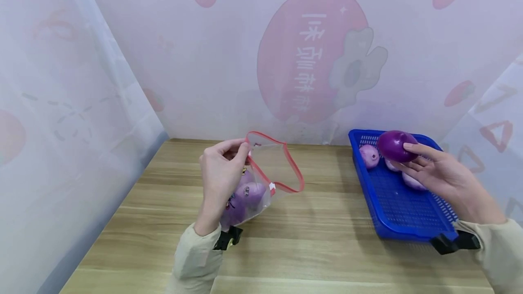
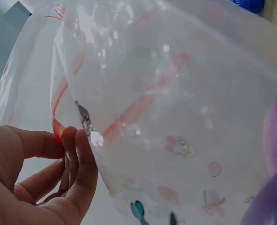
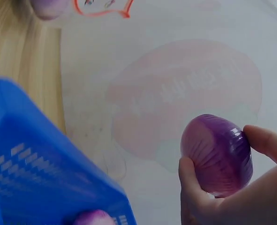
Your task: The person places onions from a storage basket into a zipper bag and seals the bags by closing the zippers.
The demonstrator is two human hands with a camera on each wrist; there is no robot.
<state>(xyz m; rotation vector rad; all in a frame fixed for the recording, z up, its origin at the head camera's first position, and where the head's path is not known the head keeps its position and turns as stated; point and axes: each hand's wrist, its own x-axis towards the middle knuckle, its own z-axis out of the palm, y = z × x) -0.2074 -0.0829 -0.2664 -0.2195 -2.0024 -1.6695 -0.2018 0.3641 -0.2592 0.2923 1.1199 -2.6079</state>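
In the head view my left hand (image 1: 222,171) pinches the red-edged rim of a clear zip bag (image 1: 282,167) between thumb and fingers. The bag's mouth gapes toward the right, a white slider on its red strip. Several purple onions (image 1: 249,194) lie inside it, partly behind my wrist. Little cartoon prints (image 2: 178,146) dot the plastic in the left wrist view. Over the blue basket (image 1: 384,208), my right hand (image 1: 445,176) holds a glossy dark purple onion (image 3: 218,157) between thumb and fingers. Below it, paler onions (image 1: 369,156) sit in the basket's far end.
Basket and bag share a wood-grain table (image 1: 314,239), the basket toward the right side. Behind the table stands a pale curtain (image 1: 229,67) printed with strawberries, and similar cloth hangs at both sides. Black straps (image 1: 229,238) circle both wrists.
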